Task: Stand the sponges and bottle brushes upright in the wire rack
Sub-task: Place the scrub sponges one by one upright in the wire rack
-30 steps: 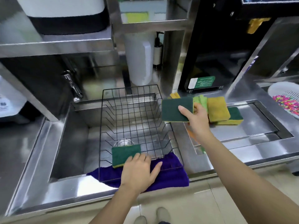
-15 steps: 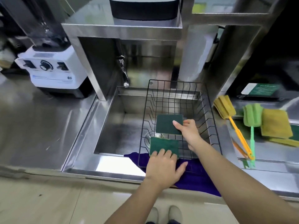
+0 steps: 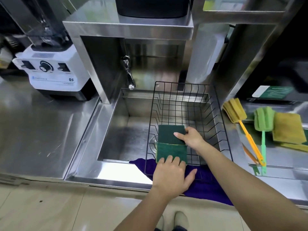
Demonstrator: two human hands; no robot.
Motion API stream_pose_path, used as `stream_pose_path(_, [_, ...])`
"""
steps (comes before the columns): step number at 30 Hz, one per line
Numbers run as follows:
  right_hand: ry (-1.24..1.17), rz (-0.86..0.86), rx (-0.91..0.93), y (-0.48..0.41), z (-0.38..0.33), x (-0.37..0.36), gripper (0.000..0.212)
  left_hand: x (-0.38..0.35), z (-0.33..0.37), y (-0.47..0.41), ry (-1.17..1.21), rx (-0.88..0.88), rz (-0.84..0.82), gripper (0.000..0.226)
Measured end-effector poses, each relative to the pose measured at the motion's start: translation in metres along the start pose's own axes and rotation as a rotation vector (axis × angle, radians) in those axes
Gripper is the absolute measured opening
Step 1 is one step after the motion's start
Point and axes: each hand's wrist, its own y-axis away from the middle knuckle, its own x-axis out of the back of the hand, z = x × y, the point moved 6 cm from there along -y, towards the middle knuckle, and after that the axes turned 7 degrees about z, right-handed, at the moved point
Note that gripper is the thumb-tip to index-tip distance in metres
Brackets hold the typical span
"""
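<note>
green sponges (image 3: 171,153), black wire rack (image 3: 221,130), purple cloth (image 3: 205,185)

Only "Q5" reads clearly, printed on the white blender base (image 3: 55,75); the green label's (image 3: 273,92) print is illegible.

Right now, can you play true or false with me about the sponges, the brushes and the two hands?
1. Two green sponges are in the wire rack. True: the front sponge and the back sponge stand one behind the other.
2. The right hand is holding a brush. False: it grips the back sponge.
3. The left hand touches the front sponge. True.
4. The yellow brush and the green brush are in the rack. False: both lie on the counter to the right of it.
5. The cloth under the rack is red. False: it is purple.
</note>
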Motion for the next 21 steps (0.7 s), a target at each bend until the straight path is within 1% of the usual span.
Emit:
stream_pose_path(3, [0.133, 0.007, 0.019, -0.003, 0.0, 0.001, 0.05, 0.0, 0.0, -0.001, -0.012, -0.004, 0.006, 0.052])
stream_pose_path(6, [0.395, 0.068, 0.063, 0.001, -0.006, 0.006, 0.058, -0.002, 0.002, -0.002, -0.006, -0.009, 0.028, 0.048])
stream_pose_path(8, [0.442, 0.084, 0.091, 0.005, -0.01, 0.007, 0.059, -0.002, 0.004, -0.001, 0.003, -0.029, 0.036, 0.046])
stream_pose_path(11, [0.394, 0.08, 0.131, 0.013, -0.015, 0.011, 0.054, -0.003, 0.012, -0.003, -0.012, -0.068, 0.01, 0.047])
stream_pose_path(15, [0.247, 0.206, 0.201, 0.023, -0.024, 0.047, 0.039, -0.009, 0.041, -0.012, -0.022, -0.105, -0.073, 0.053])
stream_pose_path(18, [0.083, 0.256, 0.255, 0.026, -0.026, 0.085, 0.028, -0.016, 0.064, -0.02, -0.019, -0.127, -0.128, 0.055])
stream_pose_path(21, [0.028, 0.434, 0.265, 0.023, -0.012, 0.137, 0.027, -0.022, 0.082, -0.029, -0.013, -0.139, -0.173, 0.059])
